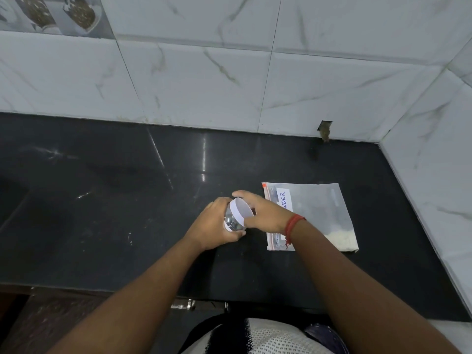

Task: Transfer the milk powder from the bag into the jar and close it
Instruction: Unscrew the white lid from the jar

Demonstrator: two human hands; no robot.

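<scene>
A small glass jar [232,223] with a white lid [240,209] is tilted on its side above the black counter, lid end pointing up and right. My left hand [212,226] wraps around the jar's body from the left. My right hand [263,213] grips the white lid from the right. Just to the right lies a clear zip bag [319,208] flat on the counter, with a white handwritten label and a little white powder [342,237] in its near right corner. My right wrist, with a red thread, covers part of the bag's zip edge.
The black stone counter [127,200] runs to a white tiled wall [204,72] at the back and another tiled wall [434,162] at the right. A metal cabinet handle [182,305] shows under the counter's front edge.
</scene>
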